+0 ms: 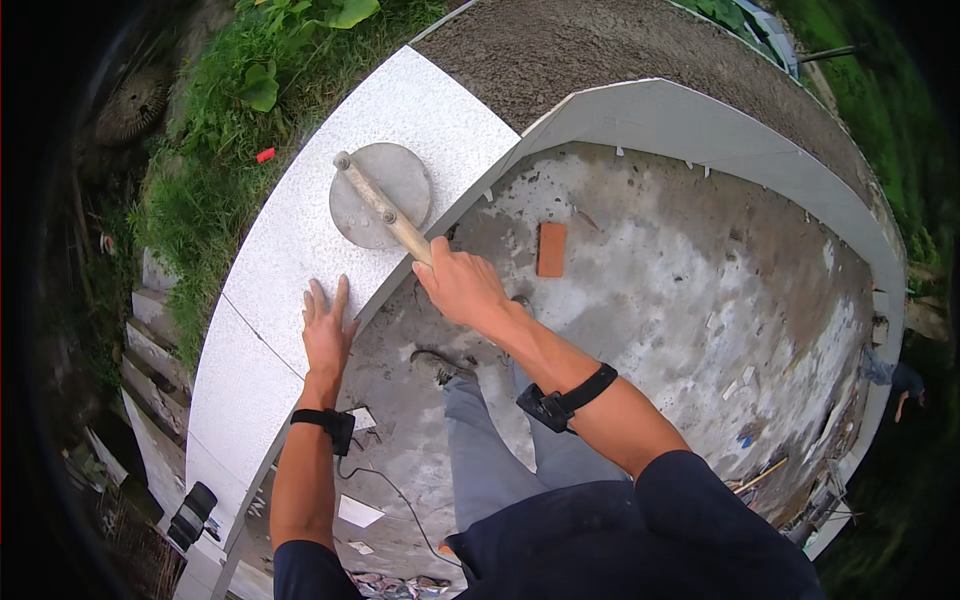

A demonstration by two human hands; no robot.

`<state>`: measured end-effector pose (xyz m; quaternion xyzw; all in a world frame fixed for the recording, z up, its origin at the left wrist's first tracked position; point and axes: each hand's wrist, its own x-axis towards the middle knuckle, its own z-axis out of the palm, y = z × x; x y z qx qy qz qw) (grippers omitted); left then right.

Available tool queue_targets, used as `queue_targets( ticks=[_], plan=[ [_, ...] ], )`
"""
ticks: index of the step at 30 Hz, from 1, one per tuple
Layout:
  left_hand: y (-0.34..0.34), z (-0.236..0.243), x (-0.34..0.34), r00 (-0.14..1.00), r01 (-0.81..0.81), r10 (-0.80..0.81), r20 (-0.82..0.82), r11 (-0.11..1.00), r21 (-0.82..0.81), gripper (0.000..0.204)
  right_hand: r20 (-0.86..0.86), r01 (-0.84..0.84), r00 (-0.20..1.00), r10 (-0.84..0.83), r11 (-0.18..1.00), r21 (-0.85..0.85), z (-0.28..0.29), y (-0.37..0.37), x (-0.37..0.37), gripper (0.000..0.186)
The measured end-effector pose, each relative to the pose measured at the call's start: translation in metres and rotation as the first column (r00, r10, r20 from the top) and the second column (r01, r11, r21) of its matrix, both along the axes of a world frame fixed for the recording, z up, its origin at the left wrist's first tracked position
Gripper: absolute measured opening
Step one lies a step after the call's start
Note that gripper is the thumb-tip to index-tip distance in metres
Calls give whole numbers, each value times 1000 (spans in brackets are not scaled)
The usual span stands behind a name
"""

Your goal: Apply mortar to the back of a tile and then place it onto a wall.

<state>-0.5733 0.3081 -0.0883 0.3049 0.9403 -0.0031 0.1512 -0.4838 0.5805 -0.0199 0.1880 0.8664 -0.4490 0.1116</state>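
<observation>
My right hand (462,285) is closed round the wooden handle of a tamping mallet (372,228). Its head is a wide, flat, grey disc. This disc lies on or just over a white speckled stone slab (300,205) on top of a low wall; whether it touches I cannot tell. My left hand (327,328) rests on the inner edge of the slab, fingers spread and nothing held. A thin joint line (262,338) parts this slab from the neighbouring one nearer me. Each forearm wears a black strap with a small box.
Past the slab, wet grey mortar (570,50) covers the wall top, which curves round to the right. An orange brick (551,250) lies on the stained concrete floor (640,320). A black device (192,515) stands at lower left. Another person (895,378) is at far right. Grass borders the outer side.
</observation>
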Motion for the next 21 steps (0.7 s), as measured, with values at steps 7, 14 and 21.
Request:
queue_targets(
  ticks=[7, 14, 21],
  plan=[
    [-5, -1, 0, 1000, 5, -4, -16, 1000, 15, 88, -46, 8, 999, -9, 1000, -10, 17, -7, 6, 36],
    [-5, 1, 1, 1000, -1, 1, 14, 1000, -16, 90, -2, -19, 1000, 19, 999, -26, 15, -5, -8, 35],
    [2, -1, -1, 1000, 10, -10, 8, 1000, -15, 90, 33, 9, 999, -9, 1000, -25, -3, -2, -11, 35]
  ],
)
